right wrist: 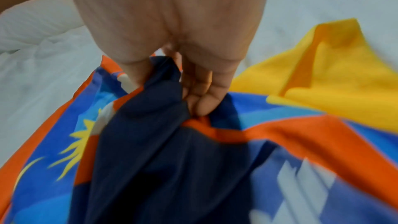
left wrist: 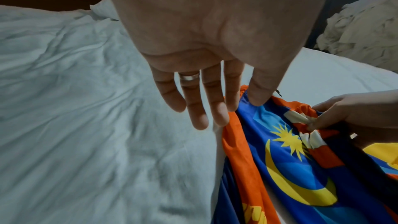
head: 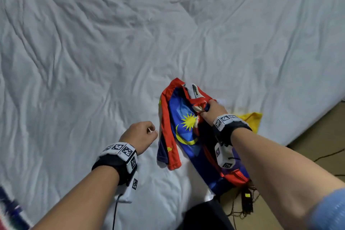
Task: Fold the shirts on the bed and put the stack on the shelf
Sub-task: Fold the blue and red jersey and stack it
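Note:
A blue shirt (head: 183, 123) with red-orange trim and a yellow star and crescent lies bunched at the near right edge of the white bed (head: 112, 43). My right hand (head: 209, 110) grips a gathered fold of it near the collar; in the right wrist view the fingers (right wrist: 200, 98) curl into the dark blue and orange cloth (right wrist: 150, 159). My left hand (head: 143, 132) hovers just left of the shirt and holds nothing. In the left wrist view its fingers (left wrist: 200, 118) are stretched out beside the shirt's orange edge (left wrist: 237, 142). A yellow shirt (head: 252, 117) lies partly under the blue one.
The bed's edge runs diagonally at the right, with tan floor (head: 317, 127) beyond it. Cables and a black device (head: 247, 201) lie on the floor by the bed corner. A crumpled beige cloth pile (left wrist: 361, 28) sits past the bed. Striped fabric (head: 11, 214) shows at the bottom left.

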Demonstrator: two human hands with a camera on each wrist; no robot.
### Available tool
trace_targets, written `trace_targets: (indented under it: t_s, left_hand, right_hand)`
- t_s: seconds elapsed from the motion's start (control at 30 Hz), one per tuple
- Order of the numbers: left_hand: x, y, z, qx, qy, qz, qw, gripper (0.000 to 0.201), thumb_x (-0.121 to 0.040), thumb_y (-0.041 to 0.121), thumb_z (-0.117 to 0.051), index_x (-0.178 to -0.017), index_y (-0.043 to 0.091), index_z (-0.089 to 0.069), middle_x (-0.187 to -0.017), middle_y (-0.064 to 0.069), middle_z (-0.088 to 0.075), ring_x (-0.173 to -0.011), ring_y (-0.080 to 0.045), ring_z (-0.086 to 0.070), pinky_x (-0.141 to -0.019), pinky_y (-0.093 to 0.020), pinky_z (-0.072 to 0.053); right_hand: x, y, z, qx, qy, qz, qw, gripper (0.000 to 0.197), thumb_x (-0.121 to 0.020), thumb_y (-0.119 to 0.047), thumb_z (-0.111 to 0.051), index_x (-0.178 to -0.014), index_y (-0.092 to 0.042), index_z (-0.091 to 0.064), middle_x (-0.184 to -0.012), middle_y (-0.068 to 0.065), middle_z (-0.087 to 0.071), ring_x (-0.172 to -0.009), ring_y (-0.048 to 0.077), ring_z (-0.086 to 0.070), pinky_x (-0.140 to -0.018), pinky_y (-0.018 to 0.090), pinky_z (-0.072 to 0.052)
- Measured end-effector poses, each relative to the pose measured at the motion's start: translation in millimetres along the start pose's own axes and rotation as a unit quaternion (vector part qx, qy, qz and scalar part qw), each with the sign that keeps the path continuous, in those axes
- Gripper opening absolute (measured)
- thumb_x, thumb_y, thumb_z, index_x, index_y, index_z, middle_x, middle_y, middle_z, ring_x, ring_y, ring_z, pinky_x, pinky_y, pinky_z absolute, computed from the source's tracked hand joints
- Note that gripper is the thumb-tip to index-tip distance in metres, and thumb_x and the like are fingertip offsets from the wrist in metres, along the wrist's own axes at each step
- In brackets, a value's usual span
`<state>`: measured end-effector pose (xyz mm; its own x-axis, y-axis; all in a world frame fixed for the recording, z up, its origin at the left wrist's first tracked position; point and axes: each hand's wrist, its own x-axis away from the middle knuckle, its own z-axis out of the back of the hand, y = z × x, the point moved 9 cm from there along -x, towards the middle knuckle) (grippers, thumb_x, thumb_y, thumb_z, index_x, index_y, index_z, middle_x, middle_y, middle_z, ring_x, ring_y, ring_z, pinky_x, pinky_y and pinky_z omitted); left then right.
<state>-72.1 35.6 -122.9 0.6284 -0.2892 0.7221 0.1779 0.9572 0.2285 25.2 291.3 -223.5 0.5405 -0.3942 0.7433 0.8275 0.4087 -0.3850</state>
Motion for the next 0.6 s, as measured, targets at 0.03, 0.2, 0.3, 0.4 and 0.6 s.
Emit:
trace_targets:
  t_s: [0.03,0.2,0.3,0.4,0.6]
  left_hand:
    - [2.2,0.9,2.8,0.002,0.004,-0.001,1.0,0.017,-0.092,0.038,-0.06,-0.101,0.026,-0.069,-0.091,0.008,-0.067,-0.086,-0.015,-0.063,-0.081,-0.034,-0.053]
    - [29.6,10.7,24.6,0.017,0.038,-0.033,0.999,0.018,-0.093,0.039,-0.06,-0.102,0.026,-0.068,-0.093,0.007,-0.068,-0.088,-0.017,-0.064,-0.08,-0.032,-0.052]
    - [61.6,11.2,44.5,0.032,0.067,-0.057,0.996,0.018,-0.093,0.04,-0.059,-0.102,0.027,-0.066,-0.094,0.009,-0.066,-0.089,-0.017,-0.063,-0.082,-0.033,-0.053]
    - [101.6,3.7,65.8,0.057,0.102,-0.085,0.99,0.016,-0.092,0.039,-0.06,-0.1,0.027,-0.067,-0.094,0.009,-0.067,-0.089,-0.017,-0.064,-0.082,-0.032,-0.053]
    - [197.2,-36.9,103.3,0.092,0.159,-0.15,0.971,0.021,-0.093,0.038,-0.065,-0.106,0.023,-0.068,-0.1,0.002,-0.069,-0.092,-0.018,-0.063,-0.077,-0.027,-0.045]
  right_hand:
    - [2.8,-2.7,5.9,-0.007,-0.006,0.007,1.0,0.033,-0.082,-0.042,-0.064,-0.101,-0.015,-0.058,-0.11,0.015,-0.065,-0.1,0.035,-0.062,-0.079,0.033,-0.044]
    - [37.8,-29.0,54.7,-0.041,0.041,0.047,0.997,0.033,-0.078,-0.03,-0.077,-0.07,-0.024,-0.045,-0.074,-0.003,-0.054,-0.078,0.025,-0.056,-0.066,0.026,-0.035]
    - [82.7,-74.1,78.2,-0.028,0.054,0.127,0.99,0.027,-0.079,-0.016,-0.072,-0.072,-0.024,-0.047,-0.07,-0.004,-0.055,-0.069,0.021,-0.056,-0.056,0.025,-0.038]
    - [143.0,-128.1,86.4,0.025,0.059,0.214,0.975,0.017,-0.085,-0.021,-0.066,-0.074,-0.023,-0.053,-0.068,0.002,-0.061,-0.065,0.025,-0.063,-0.055,0.028,-0.05]
    - [312.0,-226.7,82.1,0.13,0.093,0.319,0.934,0.021,-0.075,-0.001,-0.058,-0.081,-0.02,-0.061,-0.069,-0.005,-0.056,-0.067,0.02,-0.054,-0.049,0.021,-0.039]
